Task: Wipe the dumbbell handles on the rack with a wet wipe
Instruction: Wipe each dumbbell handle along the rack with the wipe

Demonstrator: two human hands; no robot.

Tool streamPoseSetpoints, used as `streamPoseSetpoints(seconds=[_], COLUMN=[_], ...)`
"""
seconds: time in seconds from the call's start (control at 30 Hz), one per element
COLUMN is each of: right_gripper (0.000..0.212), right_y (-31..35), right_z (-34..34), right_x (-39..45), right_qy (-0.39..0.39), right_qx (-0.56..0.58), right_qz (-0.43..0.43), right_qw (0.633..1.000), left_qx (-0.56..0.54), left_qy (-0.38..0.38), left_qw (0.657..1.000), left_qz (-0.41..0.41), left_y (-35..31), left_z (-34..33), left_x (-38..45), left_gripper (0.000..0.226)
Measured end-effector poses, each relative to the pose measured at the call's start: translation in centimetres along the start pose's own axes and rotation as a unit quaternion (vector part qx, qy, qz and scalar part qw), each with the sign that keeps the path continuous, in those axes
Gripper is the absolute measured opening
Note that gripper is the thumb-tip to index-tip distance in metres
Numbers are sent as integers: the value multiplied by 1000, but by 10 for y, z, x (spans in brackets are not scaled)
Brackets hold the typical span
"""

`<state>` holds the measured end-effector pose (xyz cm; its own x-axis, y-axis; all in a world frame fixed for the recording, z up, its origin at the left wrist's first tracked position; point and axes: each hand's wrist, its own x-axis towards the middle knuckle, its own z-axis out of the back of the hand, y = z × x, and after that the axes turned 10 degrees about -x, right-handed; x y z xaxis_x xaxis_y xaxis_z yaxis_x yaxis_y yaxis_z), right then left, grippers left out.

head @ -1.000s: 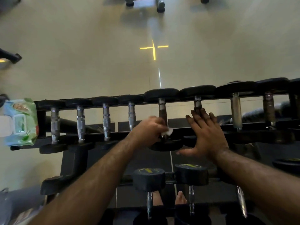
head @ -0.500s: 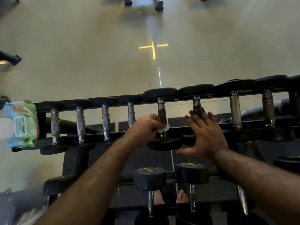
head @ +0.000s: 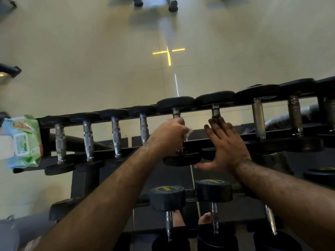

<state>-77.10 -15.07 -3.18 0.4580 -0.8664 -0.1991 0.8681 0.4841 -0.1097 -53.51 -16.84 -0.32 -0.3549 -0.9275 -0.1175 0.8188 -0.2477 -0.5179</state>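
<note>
Green-and-blue wet-wipe pack on far left end of black steel rack. Left hand curls round white wet wipe on knurled chrome handle of fifth top-row dumbbell. Handle axis runs away from person; stroke goes along it. Right hand, fingers straight, rests flat on next dumbbell's dark handle, just right. Unwiped-looking handles continue rightward; left hand nearer.

Black rack holds dumbbells (wipes pack leftmost).
</note>
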Motion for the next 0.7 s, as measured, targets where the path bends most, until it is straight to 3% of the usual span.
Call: streamPoseSetpoints(seconds=[0.07, 0.1, 0.2, 0.27, 0.3, 0.37, 0.43, 0.47, 0.5, 0.6, 0.7], right_gripper=[145, 147, 148, 145, 144, 142, 140, 139, 138, 137, 138], right_y=[-1, -2, -2, -1, -1, -2, -1, -1, 0, 1, 1], right_z=[1, 1, 0, -1, -1, -2, -2, -2, -3, -4, -5], right_x=[1, 1, 2, 2, 2, 1, 1, 2, 2, 2, 1], right_qy=[11, 16, 23, 21, 16, 12, 8, 4, 2, 6, 5], right_qx=[-2, -4, -3, -5, -4, -4, -4, -4, -3, -6, -11], right_qz=[-1, 0, 1, -2, -4, -3, -4, -7, -10, -18, -21], right_qw=[1000, 1000, 1000, 1000, 1000, 1000, 1000, 1000, 1000, 1000, 1000], left_qx=[33, 54, 40, 4, -16, -76, -109, -95, -65, 37, 5], left_qy=[-98, -95, 48, 165, 180, 93, -103, -166, -182, -41, 145], left_qw=[995, 994, 998, 986, 983, 993, 989, 981, 981, 998, 989], left_qz=[-13, -15, -25, 12, 18, 13, 7, 9, 11, -11, 4], left_y=[6, 7, 2, 0, 2, 4, 7, 7, 5, -2, 0], left_z=[-3, -6, -15, -5, 1, 13, 15, 11, 7, -13, -6], left_x=[3, 3, -7, -14, -15, -16, -12, -9, -6, -7, -17], left_gripper=[21, 25, 30, 28, 28, 26, 26, 25, 24, 34, 34])
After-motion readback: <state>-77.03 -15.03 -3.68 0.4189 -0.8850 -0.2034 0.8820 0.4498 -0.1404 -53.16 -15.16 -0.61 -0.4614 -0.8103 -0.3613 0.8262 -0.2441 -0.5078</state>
